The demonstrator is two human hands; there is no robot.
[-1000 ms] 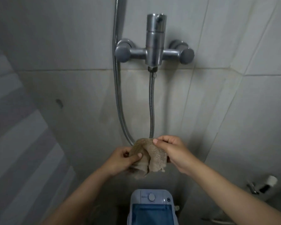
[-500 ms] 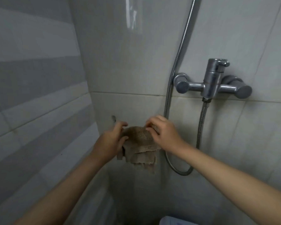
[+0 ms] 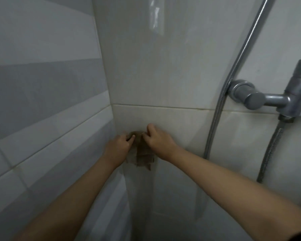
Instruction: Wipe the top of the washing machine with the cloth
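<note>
Cloth, a small brown coarse-woven rag (image 3: 142, 153), hung bunched against the pale glossy tiled wall (image 3: 163, 66), close to the corner where that wall met the grey-and-white banded side wall (image 3: 42, 84). Both hands gripped its top edge. The left hand (image 3: 118, 146) was curled, its thumb and fingers pinching the upper left of the cloth; the right hand (image 3: 157, 140) pinched the upper right with bent fingertips, the two hands nearly touching above the hanging folds. The lower edge of the cloth dangled free below the hands, ragged and uneven.

Taking the chrome shower mixer valve (image 3: 276, 100) as the landmark: the cloth and hands lay well to its left and somewhat lower. The ribbed metal shower hose (image 3: 222, 101) ran down just left of the valve, between it and the hands, and a second stretch of the hose (image 3: 271, 150) dropped from under the valve body.

Compared with half a second before, the valve had slid toward the right edge of the view and was partly cut off, while the corner of the walls had come to the middle. The hands had drawn closer together and nearer the corner, so less of the cloth showed between them. A second before, the blue-and-white washing machine stood below the hands; at this moment it was out of view.
</note>
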